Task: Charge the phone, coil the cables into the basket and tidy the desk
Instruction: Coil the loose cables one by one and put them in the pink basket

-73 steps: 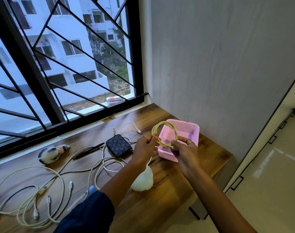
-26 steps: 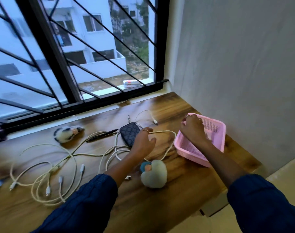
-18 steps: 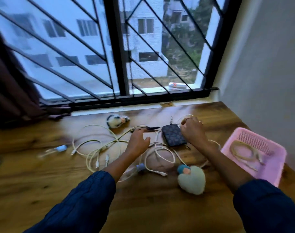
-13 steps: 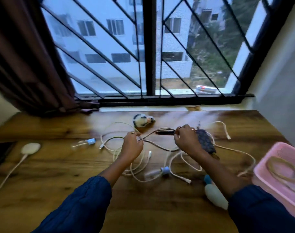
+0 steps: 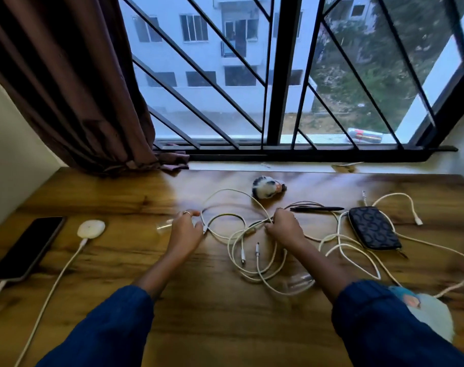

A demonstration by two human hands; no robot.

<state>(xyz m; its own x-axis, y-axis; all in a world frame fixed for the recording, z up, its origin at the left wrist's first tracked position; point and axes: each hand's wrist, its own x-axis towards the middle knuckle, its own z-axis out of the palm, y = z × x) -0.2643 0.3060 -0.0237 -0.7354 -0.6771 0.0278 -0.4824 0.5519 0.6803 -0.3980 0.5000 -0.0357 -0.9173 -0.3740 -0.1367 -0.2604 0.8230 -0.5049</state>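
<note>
A tangle of white cables (image 5: pixel 252 250) lies on the wooden desk (image 5: pixel 98 197) in front of me. My right hand (image 5: pixel 283 227) is closed on a strand at the tangle's upper edge. My left hand (image 5: pixel 185 229) pinches a cable end at the tangle's left side. A black phone (image 5: pixel 27 247) lies face up at the far left with a cable plugged into its near end. A round white charger puck (image 5: pixel 91 228) sits beside it, its lead running toward me. The pink basket is out of view, apart from a sliver at the right edge.
A dark patterned pouch (image 5: pixel 372 227) and a black pen (image 5: pixel 316 208) lie at the right. A small furry toy (image 5: pixel 266 187) sits near the window. A pale plush (image 5: pixel 432 316) pokes out beside my right sleeve. A brown curtain (image 5: pixel 74 83) hangs at the left.
My view has swung left from the basket to the desk's middle and left side. The coiled yellowish cable was left in the basket. Both hands moved onto the white cable tangle.
</note>
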